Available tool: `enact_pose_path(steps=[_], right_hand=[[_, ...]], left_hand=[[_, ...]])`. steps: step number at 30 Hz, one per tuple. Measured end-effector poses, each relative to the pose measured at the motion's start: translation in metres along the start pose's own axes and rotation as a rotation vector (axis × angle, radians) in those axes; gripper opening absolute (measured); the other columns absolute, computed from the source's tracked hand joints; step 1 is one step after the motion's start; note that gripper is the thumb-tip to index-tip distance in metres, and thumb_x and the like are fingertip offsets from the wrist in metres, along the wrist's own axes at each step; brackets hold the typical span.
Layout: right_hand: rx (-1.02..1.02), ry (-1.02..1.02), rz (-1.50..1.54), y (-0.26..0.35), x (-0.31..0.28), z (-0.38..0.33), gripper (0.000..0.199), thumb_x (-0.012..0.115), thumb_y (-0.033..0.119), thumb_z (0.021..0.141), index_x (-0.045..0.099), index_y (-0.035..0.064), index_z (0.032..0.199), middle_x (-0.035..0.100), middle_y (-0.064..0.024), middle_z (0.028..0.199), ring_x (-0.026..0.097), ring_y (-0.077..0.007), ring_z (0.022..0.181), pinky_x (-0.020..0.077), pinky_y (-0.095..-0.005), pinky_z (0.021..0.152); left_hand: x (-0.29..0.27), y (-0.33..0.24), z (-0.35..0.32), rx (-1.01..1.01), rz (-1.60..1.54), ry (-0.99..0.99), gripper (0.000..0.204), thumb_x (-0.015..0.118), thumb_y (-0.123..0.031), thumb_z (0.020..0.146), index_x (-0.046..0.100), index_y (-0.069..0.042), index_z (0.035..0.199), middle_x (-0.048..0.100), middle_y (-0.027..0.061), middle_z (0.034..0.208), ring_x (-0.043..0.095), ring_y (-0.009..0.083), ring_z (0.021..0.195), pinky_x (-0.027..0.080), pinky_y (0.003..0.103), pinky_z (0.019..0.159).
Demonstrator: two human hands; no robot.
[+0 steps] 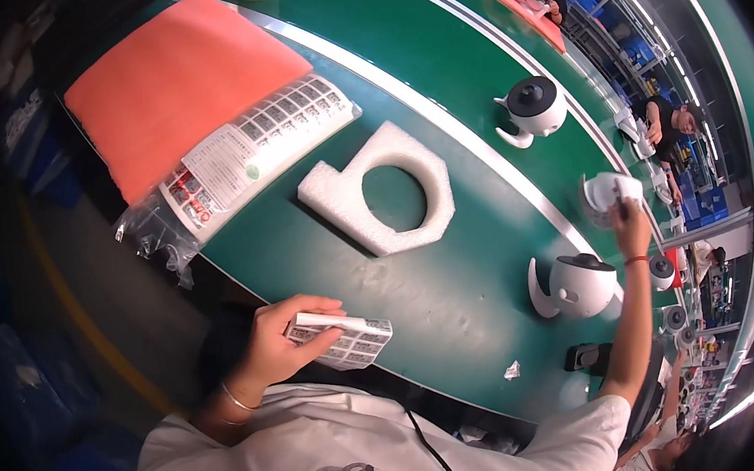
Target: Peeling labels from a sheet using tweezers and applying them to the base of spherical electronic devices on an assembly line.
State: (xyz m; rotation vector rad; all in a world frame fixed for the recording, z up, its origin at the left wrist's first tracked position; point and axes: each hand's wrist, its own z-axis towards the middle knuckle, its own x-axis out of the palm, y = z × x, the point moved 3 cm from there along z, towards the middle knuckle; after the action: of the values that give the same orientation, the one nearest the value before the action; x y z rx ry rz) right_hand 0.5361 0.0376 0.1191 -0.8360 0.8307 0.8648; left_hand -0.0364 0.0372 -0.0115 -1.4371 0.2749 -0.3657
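Note:
My left hand [289, 340] is closed around a folded sheet of small printed labels [359, 343] close to my body, at the table's near edge. My right arm reaches out to the far right. There my right hand [632, 224] grips a white kettle [605, 198], tilted, its lid out of sight; the fingers partly cover it. Just nearer stands another white kettle [583, 287] with a black lid and a curved handle, upright on the table. Between my hands and the far side, a white foam block [347, 204] with a big round hole lies flat on the green table [438, 320].
At the left, an orange-red foam sheet [184, 82] partly covers a plastic-wrapped stack of label sheets [253, 148]. Beyond a metal rail [477, 146], a green conveyor [461, 67] carries another kettle [534, 107]. A paper scrap [512, 370] lies nearby. Co-workers sit across the line.

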Motion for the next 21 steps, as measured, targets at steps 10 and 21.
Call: enact_pose_path(steps=[10,21], right_hand=[[-0.599,0.187,0.636,0.235,-0.170,-0.007,0.018,0.069,0.018,0.083,0.059,0.0029,0.081,0.056,-0.0144,0.062,0.054,-0.0329,0.055,0.0407,-0.0395,0.052],[-0.577,-0.099,0.828,0.311,-0.167,-0.064,0.043,0.079,0.033,0.072,0.065,0.0086,0.105,0.059,-0.0072,0.070,0.059,-0.0243,0.059,0.0464,-0.0324,0.053]], left_hand=[[0.009,0.002,-0.009,0.002,-0.262,-0.032,0.039,0.071,0.004,0.078,0.054,0.001,0.113,0.069,0.0124,0.097,0.064,0.0129,0.091,0.051,0.026,0.081],[0.002,-0.005,-0.013,0.069,-0.235,-0.096,0.017,0.073,0.004,0.078,0.069,0.002,0.094,0.067,0.0082,0.087,0.062,0.0116,0.078,0.047,0.023,0.070]])
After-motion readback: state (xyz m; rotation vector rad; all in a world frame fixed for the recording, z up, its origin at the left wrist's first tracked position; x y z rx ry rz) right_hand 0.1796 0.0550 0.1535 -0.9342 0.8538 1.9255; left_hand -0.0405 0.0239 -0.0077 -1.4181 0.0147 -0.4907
